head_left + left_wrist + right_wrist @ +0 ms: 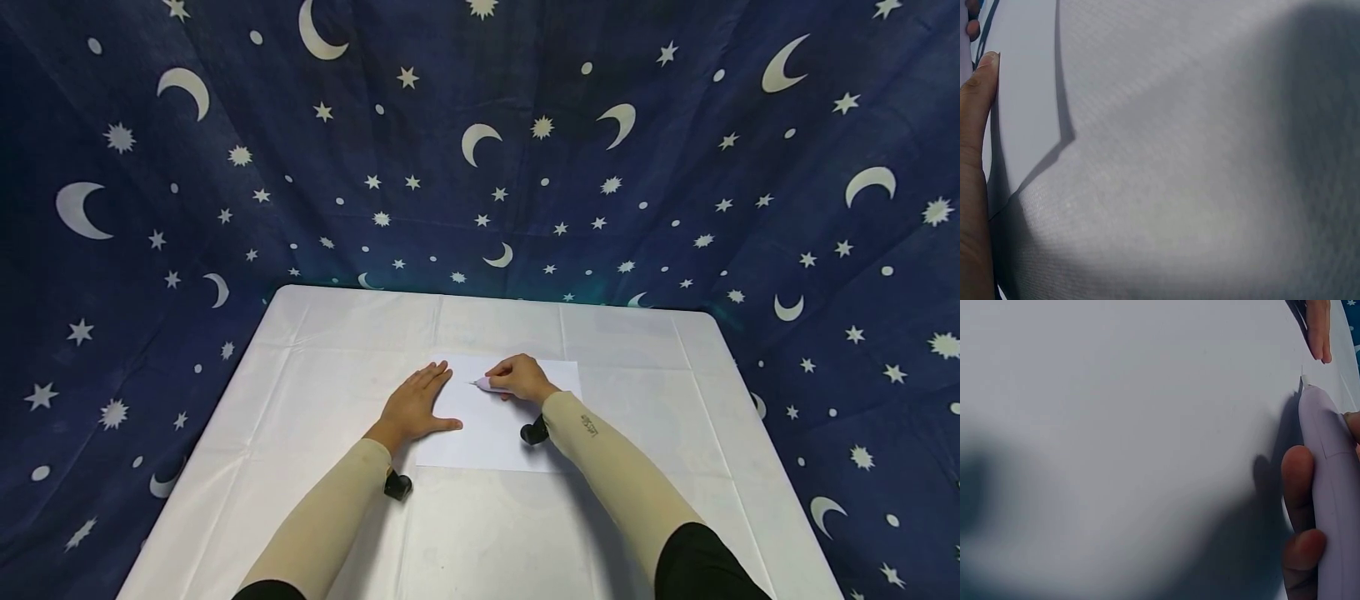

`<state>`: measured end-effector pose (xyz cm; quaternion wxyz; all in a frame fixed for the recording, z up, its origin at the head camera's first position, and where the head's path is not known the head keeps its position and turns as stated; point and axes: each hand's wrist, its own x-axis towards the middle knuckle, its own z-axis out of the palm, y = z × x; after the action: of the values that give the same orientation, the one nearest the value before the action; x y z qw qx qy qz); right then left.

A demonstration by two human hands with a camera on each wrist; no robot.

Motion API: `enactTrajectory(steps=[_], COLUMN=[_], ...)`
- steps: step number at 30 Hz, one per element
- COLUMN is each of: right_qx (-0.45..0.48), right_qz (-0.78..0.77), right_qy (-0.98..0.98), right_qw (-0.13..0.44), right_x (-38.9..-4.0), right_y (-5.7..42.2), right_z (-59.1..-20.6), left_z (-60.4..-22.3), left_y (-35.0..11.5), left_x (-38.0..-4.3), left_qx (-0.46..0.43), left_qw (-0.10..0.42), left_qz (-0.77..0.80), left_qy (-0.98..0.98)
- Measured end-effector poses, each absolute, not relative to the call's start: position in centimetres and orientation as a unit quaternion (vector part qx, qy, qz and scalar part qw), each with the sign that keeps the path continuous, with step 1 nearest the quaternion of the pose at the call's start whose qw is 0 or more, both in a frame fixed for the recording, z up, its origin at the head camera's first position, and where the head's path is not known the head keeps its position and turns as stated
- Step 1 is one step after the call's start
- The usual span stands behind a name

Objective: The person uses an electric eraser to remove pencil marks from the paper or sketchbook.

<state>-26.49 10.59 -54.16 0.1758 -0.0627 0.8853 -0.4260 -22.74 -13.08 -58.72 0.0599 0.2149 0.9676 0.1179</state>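
A sheet of white paper (480,442) lies on the table. My left hand (416,407) rests over its left edge with fingers straight and thumb stretched towards the middle; the left wrist view shows the thumb (975,103) beside a corner of the sheet. My right hand (520,379) grips a thick lilac pen-shaped tool (1329,481), its narrow pale tip pointing left, close over the upper part of the paper. Right by the tip is a short thin line. Fingertips (1298,465) curl round the tool's barrel in the right wrist view.
A creased white cloth (337,367) covers the table. Behind and at both sides hangs a dark blue curtain (442,108) with moons and stars. A small black device sits at each wrist, the right one (534,431) over the paper.
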Motion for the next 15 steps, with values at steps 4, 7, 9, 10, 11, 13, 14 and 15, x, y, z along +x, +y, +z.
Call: enactTrajectory(steps=[4, 7, 9, 10, 11, 13, 14, 15], right_qx=[-0.065, -0.072, -0.076, -0.078, -0.078, -0.076, -0.074, -0.075], right_qz=[-0.422, -0.418, -0.416, -0.415, -0.414, -0.411, -0.409, -0.408], right_qy=[0.887, 0.888, 0.889, 0.889, 0.889, 0.891, 0.892, 0.893], right_qw=[0.177, 0.178, 0.177, 0.177, 0.178, 0.176, 0.176, 0.174], right_x=[-26.54, -26.51, -26.50, -26.48, -26.48, -26.50, -26.52, -26.52], right_y=[10.04, 9.63, 9.49, 9.47, 9.50, 9.67, 9.79, 9.91], right_z=[-54.24, -54.23, -54.21, -54.17, -54.15, -54.13, -54.12, -54.07], left_z=[-58.67, -58.63, -58.59, -58.59, -58.58, -58.55, -58.53, -58.52], left_y=[-13.09, -13.12, -13.11, -13.10, -13.10, -13.09, -13.10, -13.11], left_x=[-22.66, -22.60, -22.58, -22.59, -22.61, -22.64, -22.65, -22.67], left_qx=[0.214, 0.214, 0.215, 0.215, 0.215, 0.216, 0.215, 0.214], left_qw=[0.059, 0.059, 0.059, 0.060, 0.061, 0.061, 0.059, 0.059], left_qz=[0.119, 0.119, 0.119, 0.119, 0.118, 0.119, 0.121, 0.120], left_qy=[0.968, 0.968, 0.968, 0.967, 0.967, 0.967, 0.967, 0.968])
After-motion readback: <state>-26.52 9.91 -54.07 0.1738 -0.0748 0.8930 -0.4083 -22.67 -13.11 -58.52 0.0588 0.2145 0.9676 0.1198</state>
